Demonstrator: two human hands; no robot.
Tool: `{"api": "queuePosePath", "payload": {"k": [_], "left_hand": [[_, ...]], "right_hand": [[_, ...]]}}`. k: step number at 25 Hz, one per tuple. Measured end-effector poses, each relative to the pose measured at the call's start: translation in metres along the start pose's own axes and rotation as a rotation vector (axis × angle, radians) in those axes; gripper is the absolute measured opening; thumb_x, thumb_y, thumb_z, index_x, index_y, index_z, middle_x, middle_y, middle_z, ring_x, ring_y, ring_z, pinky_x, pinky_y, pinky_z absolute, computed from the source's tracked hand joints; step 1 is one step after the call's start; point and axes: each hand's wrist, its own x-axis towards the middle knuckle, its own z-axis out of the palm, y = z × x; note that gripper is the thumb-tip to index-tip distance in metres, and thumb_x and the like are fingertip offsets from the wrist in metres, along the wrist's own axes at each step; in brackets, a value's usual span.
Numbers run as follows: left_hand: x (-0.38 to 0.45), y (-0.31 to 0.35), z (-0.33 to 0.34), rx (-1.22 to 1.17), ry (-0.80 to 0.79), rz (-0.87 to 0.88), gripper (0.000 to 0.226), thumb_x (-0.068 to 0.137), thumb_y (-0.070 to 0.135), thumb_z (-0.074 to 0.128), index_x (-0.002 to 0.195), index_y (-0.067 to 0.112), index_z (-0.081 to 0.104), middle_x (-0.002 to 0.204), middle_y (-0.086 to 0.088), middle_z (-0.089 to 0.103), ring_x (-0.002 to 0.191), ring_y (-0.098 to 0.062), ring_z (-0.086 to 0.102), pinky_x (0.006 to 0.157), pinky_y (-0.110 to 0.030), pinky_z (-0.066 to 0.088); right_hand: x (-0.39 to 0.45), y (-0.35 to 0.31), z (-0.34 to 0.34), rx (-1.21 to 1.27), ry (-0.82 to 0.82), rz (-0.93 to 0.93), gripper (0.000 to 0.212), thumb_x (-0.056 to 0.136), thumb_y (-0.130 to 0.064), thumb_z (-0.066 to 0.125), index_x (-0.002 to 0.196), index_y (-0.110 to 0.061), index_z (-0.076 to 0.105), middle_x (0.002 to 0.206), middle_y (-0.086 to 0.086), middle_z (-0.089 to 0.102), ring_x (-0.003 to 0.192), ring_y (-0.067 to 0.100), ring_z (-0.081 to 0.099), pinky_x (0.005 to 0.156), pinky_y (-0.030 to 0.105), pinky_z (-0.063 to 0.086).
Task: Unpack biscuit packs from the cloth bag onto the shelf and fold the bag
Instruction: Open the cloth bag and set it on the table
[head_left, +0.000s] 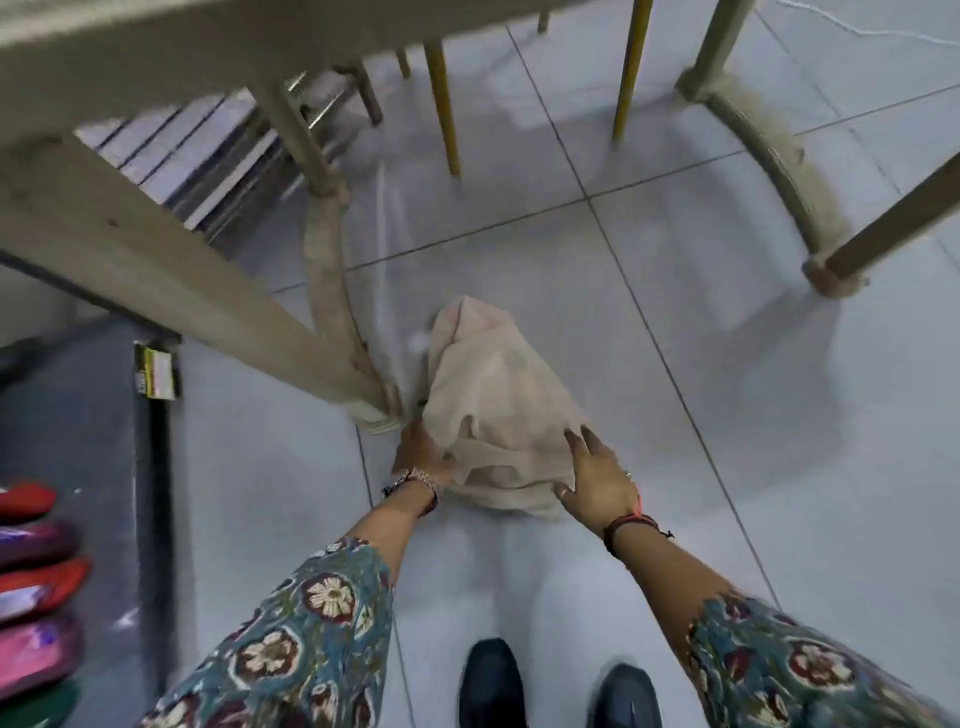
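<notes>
At the far left, coloured packs (31, 561) lie in a row on a dark shelf (104, 467), red, purple and pink, though too blurred to read as biscuits for certain. Next to that a wooden chair leg (218, 296) slants down to the tiled floor (727, 415), and its foot sits just beside the cloth bag (498, 405), which slumps on the floor in front of the person's dark shoes (491, 680). The left hand (423, 457) has its fingers closed on the bag's left edge, close against that chair foot; the right hand (597, 480) lies on the bag's right side with the fingers spread, the thumb seemingly under a fold, so whether it truly grips is hard to tell. The bag looks limp, and nothing shows whether packs are inside. Judging from this, the main hazard is the chair: lifted leftward, the cloth could snag on the leg's foot or drag it. If only the left hand holds firmly, the bag may tip and spill anything inside onto the floor. The loose right hold could also slide off the soft cloth.
</notes>
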Motion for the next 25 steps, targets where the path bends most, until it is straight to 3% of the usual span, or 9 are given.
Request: {"api": "queuePosePath", "payload": {"k": [4, 7, 9, 11, 14, 17, 19, 21, 25], "left_hand": [[0.027, 0.008, 0.008, -0.008, -0.058, -0.093, 0.065, 0.074, 0.029, 0.063, 0.133, 0.016, 0.041, 0.129, -0.014, 0.055, 0.116, -0.033, 0.054, 0.094, -0.037, 0.047], [0.015, 0.014, 0.009, 0.009, -0.121, -0.047, 0.021, 0.085, 0.026, 0.054, 0.096, 0.014, 0.067, 0.111, -0.011, 0.066, 0.104, -0.029, 0.06, 0.078, -0.023, 0.043], [0.001, 0.015, 0.004, -0.067, -0.085, -0.022, 0.018, 0.087, 0.025, 0.051, 0.077, 0.02, 0.064, 0.108, -0.012, 0.065, 0.1, -0.028, 0.061, 0.08, -0.027, 0.046], [-0.007, 0.016, -0.006, -0.121, -0.058, -0.005, 0.018, 0.089, 0.019, 0.047, 0.08, 0.014, 0.063, 0.102, -0.015, 0.063, 0.093, -0.025, 0.06, 0.078, -0.027, 0.044], [-0.014, 0.021, -0.007, -0.153, -0.074, -0.003, 0.019, 0.087, 0.013, 0.054, 0.092, 0.0, 0.066, 0.098, -0.019, 0.066, 0.092, -0.022, 0.06, 0.073, -0.027, 0.045], [-0.012, 0.032, 0.001, -0.245, -0.059, -0.027, 0.045, 0.079, 0.021, 0.066, 0.117, 0.001, 0.054, 0.118, -0.018, 0.061, 0.111, -0.031, 0.057, 0.091, -0.038, 0.049], [0.0, 0.034, 0.008, -0.238, -0.009, -0.077, 0.064, 0.074, 0.039, 0.068, 0.125, 0.008, 0.046, 0.127, -0.013, 0.056, 0.117, -0.031, 0.053, 0.095, -0.037, 0.047], [0.011, 0.037, 0.012, -0.106, 0.012, -0.093, 0.06, 0.075, 0.054, 0.06, 0.116, 0.012, 0.053, 0.12, -0.012, 0.06, 0.11, -0.032, 0.057, 0.088, -0.035, 0.049], [0.006, 0.035, 0.001, -0.066, 0.077, -0.081, 0.034, 0.087, 0.032, 0.057, 0.087, -0.001, 0.062, 0.097, -0.025, 0.065, 0.091, -0.037, 0.062, 0.073, -0.036, 0.049]], "right_hand": [[0.031, 0.001, 0.022, -0.096, -0.042, -0.041, 0.061, 0.095, -0.014, 0.043, 0.15, -0.022, 0.017, 0.157, 0.003, 0.019, 0.14, 0.027, 0.026, 0.102, 0.043, 0.041], [0.033, 0.008, 0.027, -0.031, 0.02, 0.061, 0.055, 0.088, -0.004, 0.04, 0.143, -0.016, 0.036, 0.137, 0.011, 0.052, 0.115, 0.035, 0.054, 0.087, 0.034, 0.045], [0.031, 0.005, 0.021, -0.046, 0.063, 0.066, 0.042, 0.083, -0.001, 0.042, 0.118, -0.017, 0.057, 0.114, 0.015, 0.066, 0.094, 0.036, 0.061, 0.071, 0.031, 0.043], [0.022, -0.004, 0.005, 0.024, 0.089, 0.068, 0.035, 0.078, 0.004, 0.042, 0.101, -0.014, 0.061, 0.098, 0.016, 0.068, 0.079, 0.035, 0.058, 0.063, 0.03, 0.043], [0.0, 0.0, -0.013, 0.191, 0.118, 0.114, 0.044, 0.071, 0.01, 0.035, 0.098, -0.016, 0.059, 0.089, 0.011, 0.066, 0.075, 0.034, 0.059, 0.06, 0.031, 0.047], [-0.004, 0.014, -0.018, 0.207, 0.094, 0.106, 0.042, 0.072, 0.01, 0.035, 0.095, -0.017, 0.059, 0.081, 0.004, 0.061, 0.066, 0.029, 0.054, 0.051, 0.026, 0.039], [0.001, 0.014, -0.014, 0.171, 0.083, 0.064, 0.037, 0.076, 0.007, 0.039, 0.095, -0.017, 0.06, 0.077, 0.005, 0.058, 0.065, 0.03, 0.051, 0.052, 0.026, 0.037], [0.008, 0.017, -0.007, 0.178, 0.091, 0.035, 0.033, 0.081, 0.003, 0.042, 0.096, -0.019, 0.062, 0.079, 0.009, 0.061, 0.067, 0.032, 0.054, 0.057, 0.031, 0.044], [0.003, 0.018, -0.006, 0.277, 0.14, 0.097, 0.04, 0.084, 0.003, 0.045, 0.109, -0.018, 0.068, 0.1, 0.007, 0.072, 0.089, 0.029, 0.064, 0.071, 0.027, 0.049]]}}
